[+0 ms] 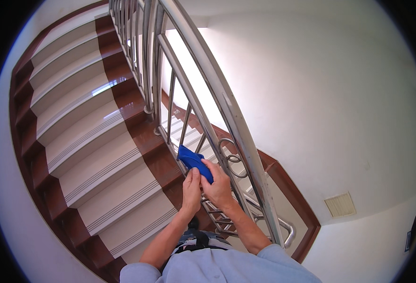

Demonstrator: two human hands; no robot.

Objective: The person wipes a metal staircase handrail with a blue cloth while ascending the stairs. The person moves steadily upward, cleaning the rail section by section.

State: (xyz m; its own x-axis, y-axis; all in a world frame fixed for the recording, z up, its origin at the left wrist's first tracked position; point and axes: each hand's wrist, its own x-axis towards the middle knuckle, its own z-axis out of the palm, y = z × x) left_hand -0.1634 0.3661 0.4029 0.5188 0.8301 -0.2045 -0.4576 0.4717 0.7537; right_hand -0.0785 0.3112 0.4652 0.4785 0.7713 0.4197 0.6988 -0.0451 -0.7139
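Note:
A folded blue cloth (194, 163) is held between my two hands, in front of the stair railing. My right hand (217, 182) grips its lower right part, fingers bent over the top. My left hand (191, 191) is at its lower left edge, thumb and fingers close together against the cloth. Just beyond the cloth stand the thin metal bars (184, 123) of the railing. The thick stainless steel handrail (225, 102) slopes past on the right of my right forearm. Part of the cloth is hidden under my fingers.
Pale steps (98, 155) with grooved edges and a dark red border (147, 141) rise on the left. Metal rings (233, 158) sit in the railing. Another flight (190, 136) lies below, beyond the bars. A vent cover (339, 204) is set in the white wall (317, 106).

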